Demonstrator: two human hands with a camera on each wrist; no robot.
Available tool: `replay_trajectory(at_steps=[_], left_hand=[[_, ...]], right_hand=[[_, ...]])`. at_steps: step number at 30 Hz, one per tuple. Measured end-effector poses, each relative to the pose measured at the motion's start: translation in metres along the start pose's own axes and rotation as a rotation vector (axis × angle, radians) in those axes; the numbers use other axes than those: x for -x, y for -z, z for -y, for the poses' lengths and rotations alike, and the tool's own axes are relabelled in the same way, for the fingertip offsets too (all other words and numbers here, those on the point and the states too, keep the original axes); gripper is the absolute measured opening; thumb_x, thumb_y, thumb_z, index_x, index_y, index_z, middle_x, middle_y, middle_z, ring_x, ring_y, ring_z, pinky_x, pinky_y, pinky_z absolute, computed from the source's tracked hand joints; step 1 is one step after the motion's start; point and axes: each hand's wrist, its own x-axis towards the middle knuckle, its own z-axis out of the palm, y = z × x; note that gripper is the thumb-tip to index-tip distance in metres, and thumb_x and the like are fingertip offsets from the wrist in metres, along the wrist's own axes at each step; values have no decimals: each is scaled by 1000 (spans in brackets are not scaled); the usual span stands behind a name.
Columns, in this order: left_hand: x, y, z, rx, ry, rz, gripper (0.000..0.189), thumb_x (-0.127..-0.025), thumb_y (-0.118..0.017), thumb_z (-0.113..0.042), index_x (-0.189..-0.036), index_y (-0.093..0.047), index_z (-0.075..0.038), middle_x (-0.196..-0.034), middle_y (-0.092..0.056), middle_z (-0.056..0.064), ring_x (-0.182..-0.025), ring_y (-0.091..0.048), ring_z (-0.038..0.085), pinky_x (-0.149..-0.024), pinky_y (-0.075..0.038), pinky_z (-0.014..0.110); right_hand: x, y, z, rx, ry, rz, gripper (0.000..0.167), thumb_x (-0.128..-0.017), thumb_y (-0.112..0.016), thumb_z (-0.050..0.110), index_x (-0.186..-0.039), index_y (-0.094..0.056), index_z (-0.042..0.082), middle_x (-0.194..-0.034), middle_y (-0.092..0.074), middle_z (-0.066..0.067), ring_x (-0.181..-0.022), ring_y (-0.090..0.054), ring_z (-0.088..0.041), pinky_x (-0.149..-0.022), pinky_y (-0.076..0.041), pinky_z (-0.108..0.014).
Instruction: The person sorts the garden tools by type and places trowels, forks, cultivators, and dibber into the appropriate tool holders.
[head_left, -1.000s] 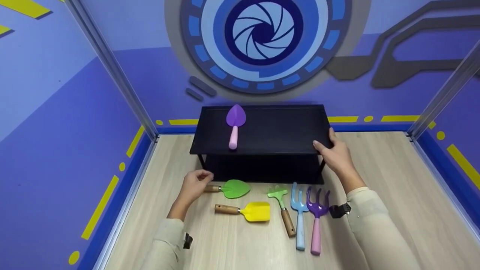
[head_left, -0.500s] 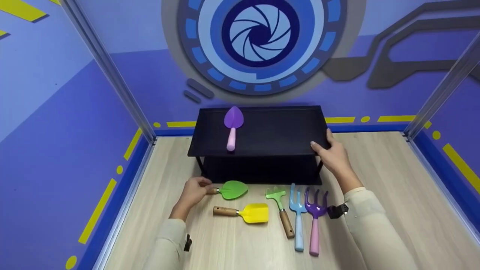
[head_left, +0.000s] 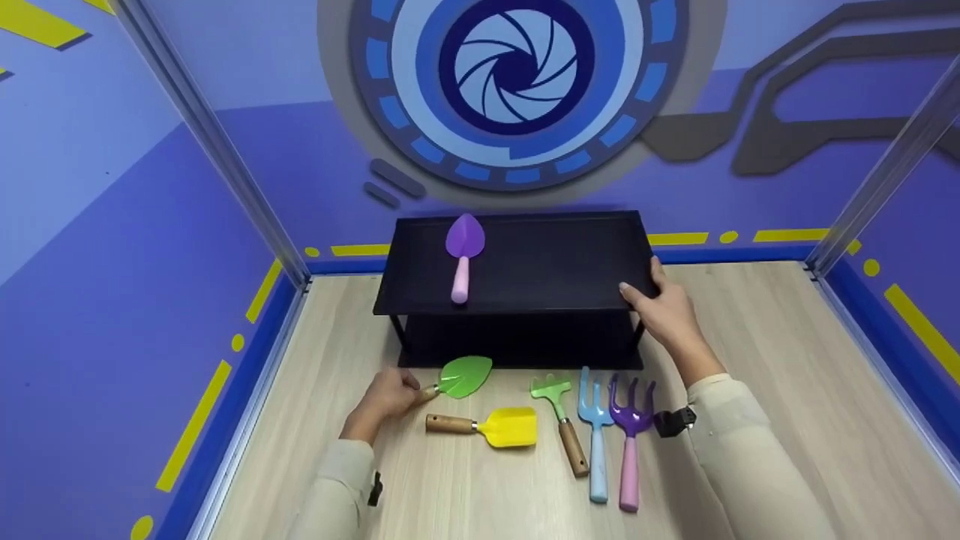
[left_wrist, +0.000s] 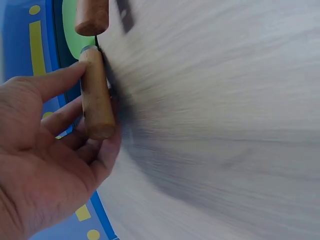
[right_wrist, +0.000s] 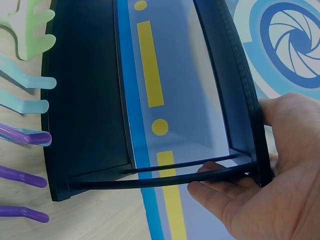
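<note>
My left hand (head_left: 386, 397) pinches the wooden handle (left_wrist: 96, 97) of a green trowel (head_left: 465, 375), thumb on one side and fingers on the other. The trowel's blade is tilted up slightly before the rack's front edge. My right hand (head_left: 666, 309) grips the right end of a black two-tier rack (head_left: 555, 262), thumb on the top shelf and fingers below it, as the right wrist view shows. A purple trowel (head_left: 464, 255) with a pink handle lies on the top shelf, towards the left.
Before the rack lie a yellow shovel (head_left: 510, 427), a green rake (head_left: 561, 424), a light blue fork (head_left: 597, 442) and a purple fork (head_left: 632, 442) with a pink handle. A blue printed wall (head_left: 300, 165) stands behind the rack.
My left hand has closed on the green trowel's handle and drawn it slightly back, and the blade has turned and tilted up. The right hand keeps its hold on the rack.
</note>
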Motion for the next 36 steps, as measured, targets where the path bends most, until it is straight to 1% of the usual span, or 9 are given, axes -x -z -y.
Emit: replay_trajectory(at_steps=[6,10,14,16,18,21,25,29,36], left_hand=[[5,6,1,95,59,140,21,-90,-85,-20,-91,-76,-2,-87,-72,5,-69,-59,13,-61,-50,24],[5,12,3,131,36,220,17,-94,-80,-14,-91,-78,2,-73,-63,-1,-61,-53,11,-57,-44,22],[4,17,4,124,9,298,25,-96,-75,-9,-78,-75,7,-55,-52,-3,-50,-42,9,-50,-33,22],[3,18,4,103,-1,319,26,-95,-74,-7,-74,-74,8,-54,-52,-4,-49,-40,8,-49,-31,21],[3,20,3,78,3,338,22,-93,-74,-4,-74,-75,6,-59,-55,-4,-52,-43,8,-50,-33,21],[4,23,0,37,5,360,15,-93,-75,-5,-82,-81,4,-68,-62,-4,-59,-48,9,-54,-38,20],[5,26,-2,-15,12,401,11,-93,-74,-5,-86,-83,-2,-71,-63,-5,-60,-46,9,-55,-34,21],[6,26,-1,-10,6,431,11,-92,-72,-4,-87,-81,-2,-70,-60,-5,-59,-43,9,-54,-32,22],[8,28,-1,44,-19,409,21,-100,-73,-16,-91,-77,2,-72,-60,-4,-65,-51,10,-61,-39,22]], right_hand=[[-1,-1,0,-2,11,-11,91,-107,-57,53,-171,1,24,-179,-11,-20,-165,-18,-45,-133,-25,-60],[0,-2,0,1,6,-6,91,-107,-57,53,-171,2,24,-179,-11,-20,-165,-17,-45,-133,-25,-61],[0,-2,0,9,2,-4,91,-107,-56,52,-171,2,23,-178,-12,-22,-165,-18,-46,-132,-26,-61],[0,-2,0,10,4,-7,91,-107,-57,52,-171,2,22,-178,-13,-22,-165,-19,-46,-132,-26,-61],[1,-2,1,7,5,-9,91,-107,-57,52,-171,1,22,-178,-13,-22,-165,-19,-46,-132,-27,-60],[1,-1,1,2,1,-9,91,-107,-57,53,-171,2,23,-178,-12,-22,-165,-19,-46,-132,-27,-60],[1,-1,0,2,7,-3,91,-107,-56,53,-170,3,22,-178,-11,-21,-165,-18,-45,-132,-26,-61],[1,-1,1,7,13,-2,92,-107,-57,52,-171,2,22,-179,-10,-21,-165,-18,-45,-133,-26,-60],[1,0,-1,8,17,-1,92,-107,-57,53,-171,3,22,-179,-10,-21,-165,-18,-45,-132,-26,-60]])
